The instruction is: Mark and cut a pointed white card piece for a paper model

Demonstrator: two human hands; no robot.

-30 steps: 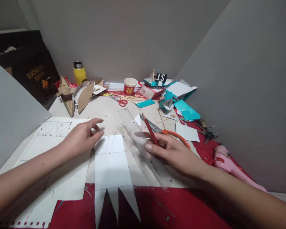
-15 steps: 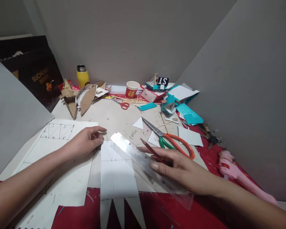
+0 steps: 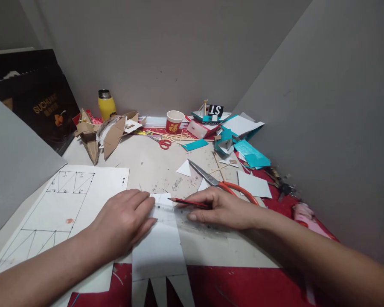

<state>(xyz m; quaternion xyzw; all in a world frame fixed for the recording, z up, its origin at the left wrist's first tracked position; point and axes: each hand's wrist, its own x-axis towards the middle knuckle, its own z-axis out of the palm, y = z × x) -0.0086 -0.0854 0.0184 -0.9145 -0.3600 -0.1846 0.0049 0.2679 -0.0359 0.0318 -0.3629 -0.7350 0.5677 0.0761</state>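
Note:
A clear ruler (image 3: pixel 169 212) lies across the upper part of a white paper strip (image 3: pixel 156 251), whose near end is cut into points. Its left end is under the curled fingers of my left hand (image 3: pixel 126 219), pressed together at the strip's left edge. My right hand (image 3: pixel 219 209) is closed round a red and black pencil (image 3: pixel 188 202), its tip pointing left over the strip; thumb and fingers also rest at the ruler's right part. Left of the strip is a larger white sheet (image 3: pixel 96 213) with ruled lines and triangles, partly covered by my left forearm.
Orange-handled scissors (image 3: pixel 208 172) lie beyond my right hand, partly hidden by it. Farther back are small red scissors (image 3: pixel 164 144), a paper cup (image 3: pixel 174 123), thin sticks, a yellow bottle (image 3: pixel 106 105), cardboard pieces (image 3: pixel 113 140) and teal paper pieces (image 3: pixel 252 153). Grey walls enclose the back and right.
The ruler has swung from a slant to lying nearly level across the strip. My left hand has come down to its left end. My right hand has moved slightly left with the pencil.

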